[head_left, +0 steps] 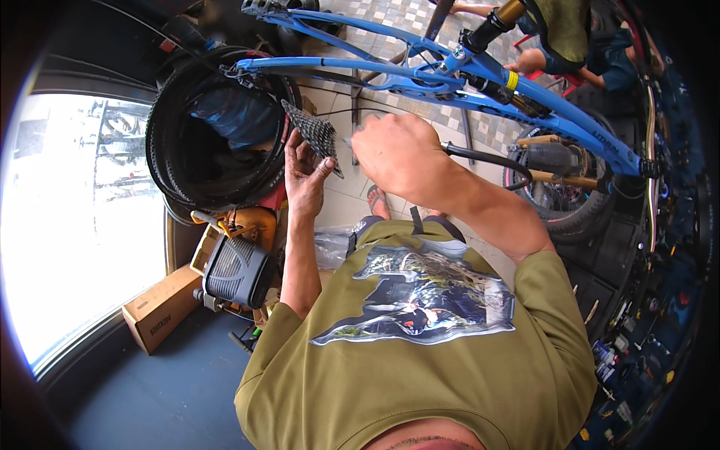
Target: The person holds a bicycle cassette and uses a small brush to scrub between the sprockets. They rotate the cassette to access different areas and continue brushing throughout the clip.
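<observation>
**Holding a cassette up beside the hanging blue frame**

Gripping is shared unevenly. The left hand is raised in front of the chest with palm toward the camera, and its fingers and thumb pinch the lower edge of a dark toothed bicycle cassette. So the left hand is partly closed, on the cassette. The cassette stands above and a little right of that hand, its stack of sprockets tapering; the long axis runs from upper left to lower right, narrow end pointing down toward the right hand.

The right hand sits just right of the cassette, knuckles up, curled into a loose fist. A small pale tip shows at its left side, near the cassette's lower end. I cannot tell what it is, nor whether it touches the sprockets. The right hand is closed; what it holds is hidden.

Nearer hand: the left, already in contact. The right is just beside, apart by a narrow gap.

Surroundings:
- Blue bicycle frame spans overhead, beyond both hands.
- Stack of black tyres to the left of the cassette.
- A black cable loops out from behind the right wrist.
- Cardboard box on the floor, lower left.

No bench in view; the cassette is carried only by the hand.
</observation>
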`<act>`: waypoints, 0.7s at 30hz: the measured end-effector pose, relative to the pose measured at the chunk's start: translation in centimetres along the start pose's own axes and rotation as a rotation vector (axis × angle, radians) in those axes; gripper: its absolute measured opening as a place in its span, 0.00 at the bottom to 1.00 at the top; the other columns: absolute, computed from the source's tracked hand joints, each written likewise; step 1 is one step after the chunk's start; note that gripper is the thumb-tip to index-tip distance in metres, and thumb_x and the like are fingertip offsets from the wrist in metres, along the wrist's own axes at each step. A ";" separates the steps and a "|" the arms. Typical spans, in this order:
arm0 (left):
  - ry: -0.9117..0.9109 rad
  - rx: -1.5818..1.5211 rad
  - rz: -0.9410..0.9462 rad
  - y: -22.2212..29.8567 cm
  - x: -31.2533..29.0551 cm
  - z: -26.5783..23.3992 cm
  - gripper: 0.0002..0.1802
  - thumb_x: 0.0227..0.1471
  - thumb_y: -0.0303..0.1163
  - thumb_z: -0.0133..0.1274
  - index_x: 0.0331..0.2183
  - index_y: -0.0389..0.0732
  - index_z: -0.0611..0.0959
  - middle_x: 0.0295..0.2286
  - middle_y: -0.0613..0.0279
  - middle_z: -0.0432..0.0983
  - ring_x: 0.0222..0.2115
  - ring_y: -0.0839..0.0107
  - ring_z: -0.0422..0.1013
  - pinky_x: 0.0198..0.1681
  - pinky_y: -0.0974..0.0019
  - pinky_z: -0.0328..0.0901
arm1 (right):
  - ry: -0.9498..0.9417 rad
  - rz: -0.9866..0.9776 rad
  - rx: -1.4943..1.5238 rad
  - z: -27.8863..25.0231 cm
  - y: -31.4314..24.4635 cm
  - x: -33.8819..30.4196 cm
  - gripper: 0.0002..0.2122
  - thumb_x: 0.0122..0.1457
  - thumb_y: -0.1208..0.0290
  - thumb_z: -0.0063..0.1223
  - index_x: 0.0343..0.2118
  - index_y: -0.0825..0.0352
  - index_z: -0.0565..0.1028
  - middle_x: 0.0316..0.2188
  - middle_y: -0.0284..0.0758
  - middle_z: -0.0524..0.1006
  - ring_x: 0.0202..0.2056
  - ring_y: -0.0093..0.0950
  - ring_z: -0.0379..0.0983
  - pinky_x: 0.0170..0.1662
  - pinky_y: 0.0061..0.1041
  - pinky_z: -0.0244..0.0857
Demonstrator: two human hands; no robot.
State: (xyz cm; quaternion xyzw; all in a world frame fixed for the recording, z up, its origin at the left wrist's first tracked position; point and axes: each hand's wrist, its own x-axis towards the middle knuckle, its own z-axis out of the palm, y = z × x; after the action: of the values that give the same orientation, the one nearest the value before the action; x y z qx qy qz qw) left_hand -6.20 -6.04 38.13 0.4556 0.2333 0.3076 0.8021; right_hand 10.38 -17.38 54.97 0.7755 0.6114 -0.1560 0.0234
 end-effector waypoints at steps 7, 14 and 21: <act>-0.002 -0.003 -0.012 0.1 -0.4 0.1 0.54 0.46 0.15 0.67 0.68 0.43 0.57 0.59 0.57 0.62 0.62 0.64 0.60 0.60 0.62 0.63 | 0.076 0.049 0.037 0.5 0.2 0.5 0.12 0.61 0.61 0.58 0.34 0.66 0.84 0.35 0.42 0.83 0.35 0.42 0.83 0.37 0.38 0.77; -0.024 0.117 -0.106 -0.7 -0.2 -1.1 0.47 0.50 0.18 0.63 0.68 0.42 0.60 0.57 0.55 0.67 0.59 0.64 0.64 0.60 0.63 0.61 | 0.058 0.245 0.209 4.2 4.1 -2.2 0.16 0.64 0.56 0.56 0.46 0.61 0.81 0.39 0.43 0.80 0.39 0.47 0.81 0.41 0.46 0.76; -0.257 0.173 -0.278 -3.4 0.3 -1.4 0.38 0.50 0.32 0.53 0.63 0.31 0.68 0.56 0.50 0.71 0.58 0.58 0.68 0.64 0.59 0.57 | 0.034 0.537 0.579 17.9 9.0 -12.9 0.16 0.61 0.62 0.57 0.49 0.62 0.77 0.43 0.50 0.77 0.45 0.51 0.79 0.46 0.49 0.74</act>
State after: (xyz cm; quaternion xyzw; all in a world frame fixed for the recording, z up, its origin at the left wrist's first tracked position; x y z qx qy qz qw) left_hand -5.95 -6.42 34.46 0.5217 0.2150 0.1122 0.8180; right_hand 12.52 -35.82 40.02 0.8847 0.3180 -0.2974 -0.1664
